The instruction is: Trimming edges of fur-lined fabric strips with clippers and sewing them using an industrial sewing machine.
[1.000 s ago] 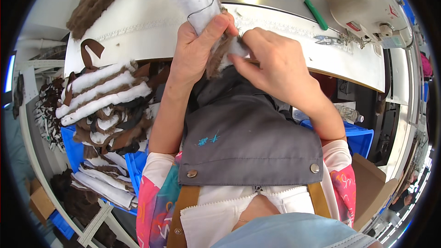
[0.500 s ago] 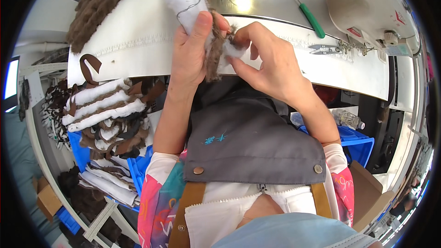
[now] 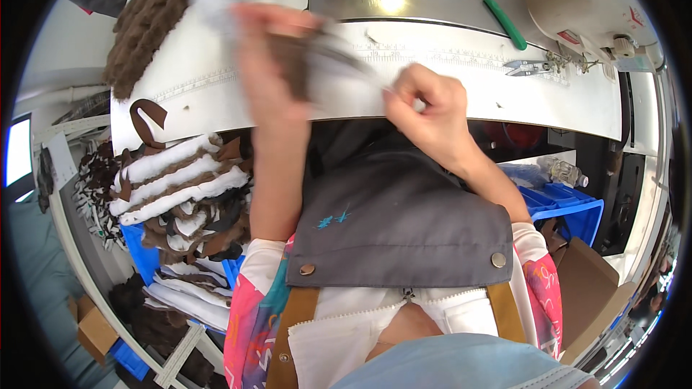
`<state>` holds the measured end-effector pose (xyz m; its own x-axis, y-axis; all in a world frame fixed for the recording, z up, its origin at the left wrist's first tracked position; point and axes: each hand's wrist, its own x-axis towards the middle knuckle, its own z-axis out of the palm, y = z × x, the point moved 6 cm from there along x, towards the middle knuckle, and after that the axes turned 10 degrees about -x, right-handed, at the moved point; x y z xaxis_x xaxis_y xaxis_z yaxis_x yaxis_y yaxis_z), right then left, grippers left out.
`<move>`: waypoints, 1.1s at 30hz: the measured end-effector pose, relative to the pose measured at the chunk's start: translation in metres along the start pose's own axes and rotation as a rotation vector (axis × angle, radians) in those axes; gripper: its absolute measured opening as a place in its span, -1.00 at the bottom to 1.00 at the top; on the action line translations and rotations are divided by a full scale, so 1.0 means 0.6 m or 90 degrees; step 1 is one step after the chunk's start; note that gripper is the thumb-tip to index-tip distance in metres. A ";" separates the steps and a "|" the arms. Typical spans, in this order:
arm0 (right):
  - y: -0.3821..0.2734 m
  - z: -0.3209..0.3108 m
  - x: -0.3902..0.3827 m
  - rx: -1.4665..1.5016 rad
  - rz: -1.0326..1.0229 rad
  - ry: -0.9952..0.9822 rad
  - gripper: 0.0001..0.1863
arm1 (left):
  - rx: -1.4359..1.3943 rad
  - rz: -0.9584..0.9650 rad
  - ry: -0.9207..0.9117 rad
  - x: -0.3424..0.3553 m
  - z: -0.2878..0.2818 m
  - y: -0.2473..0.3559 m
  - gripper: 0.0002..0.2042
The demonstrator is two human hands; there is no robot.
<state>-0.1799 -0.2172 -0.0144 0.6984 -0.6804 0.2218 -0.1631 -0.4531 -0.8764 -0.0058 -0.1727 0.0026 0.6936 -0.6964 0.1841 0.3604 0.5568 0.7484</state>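
My left hand (image 3: 263,43), blurred by motion, grips a brown-and-white fur piece (image 3: 292,65) over the white tabletop (image 3: 180,43); the piece is smeared too much to show its edges. Lower and to the right, my right hand (image 3: 422,101) is closed in a pinch at the end of a pale, blurred streak from that piece; what its fingertips hold is unclear. A long brown plush fur piece (image 3: 151,21) lies at the table's upper left. A curled brown strip (image 3: 155,115) rests on the front left edge.
A sewing machine (image 3: 569,7) stands upper right, with a green-handled tool (image 3: 504,21) and metal snips (image 3: 526,67) beside it. Stacked fur strips (image 3: 173,187) fill a blue bin at left. A blue bin (image 3: 577,209), plastic bottle (image 3: 566,171) and cardboard box (image 3: 591,288) are at right.
My left hand has swung up and leftward with the fur piece. My right hand has drawn away from it, down and rightward, so a gap separates the hands.
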 end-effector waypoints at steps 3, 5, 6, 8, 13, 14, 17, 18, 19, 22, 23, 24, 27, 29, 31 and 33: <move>0.030 -0.006 -0.045 0.118 0.052 0.039 -0.76 | -0.297 -0.060 -0.048 0.055 -0.059 0.043 -0.72; 0.011 -0.017 -0.042 0.089 0.014 0.086 -0.77 | -0.008 -0.047 -0.029 0.031 -0.019 0.034 -0.64; -0.022 -0.026 -0.026 0.000 -0.055 0.105 -0.77 | 0.072 -0.021 -0.059 0.021 -0.007 0.031 -0.58; -0.073 -0.032 0.001 -0.148 -0.145 0.087 -0.73 | -0.022 -0.033 -0.067 0.005 0.001 0.005 -0.57; -0.099 -0.021 0.038 -0.413 -0.241 0.048 -0.72 | 0.017 -0.048 -0.130 -0.018 0.024 -0.018 -0.62; -0.098 -0.017 0.042 -0.473 -0.238 0.029 -0.73 | 0.005 -0.061 -0.164 -0.019 0.032 -0.018 -0.63; -0.094 0.003 0.043 -0.535 -0.272 -0.022 -0.73 | 0.015 -0.083 -0.203 -0.024 0.041 -0.025 -0.64; -0.089 0.003 0.042 -0.535 -0.271 -0.021 -0.73 | 0.034 -0.091 -0.211 -0.025 0.045 -0.030 -0.64; -0.083 0.001 0.040 -0.465 -0.269 -0.018 -0.77 | 0.042 -0.096 -0.201 -0.025 0.046 -0.032 -0.64; -0.060 -0.014 0.029 -0.298 -0.226 -0.016 -0.80 | -0.064 -0.111 -0.039 -0.014 0.020 -0.036 -0.65; -0.049 -0.019 0.024 -0.203 -0.185 -0.015 -0.79 | -0.184 -0.136 -0.005 0.000 0.004 -0.037 -0.68; -0.040 -0.014 0.008 -0.205 -0.183 -0.011 -0.79 | -0.185 -0.140 -0.010 0.017 -0.007 -0.038 -0.68; -0.011 -0.006 -0.054 -0.156 -0.165 0.032 -0.77 | -0.449 -0.160 -0.100 0.068 -0.035 -0.012 -0.70; 0.006 -0.008 -0.071 -0.149 -0.136 -0.027 -0.79 | -0.484 -0.182 -0.131 0.079 -0.022 0.029 -0.67; 0.000 -0.027 -0.057 -0.138 -0.072 -0.038 -0.72 | -0.432 -0.214 -0.140 0.066 -0.020 0.014 -0.66; -0.010 -0.046 -0.035 -0.182 -0.044 -0.003 -0.45 | -0.374 -0.246 -0.130 0.047 -0.017 -0.015 -0.63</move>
<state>-0.2129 -0.2160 -0.0021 0.7183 -0.6394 0.2742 -0.3040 -0.6430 -0.7029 0.0168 -0.1927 -0.0056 0.3396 -0.9309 0.1345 0.8705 0.3653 0.3298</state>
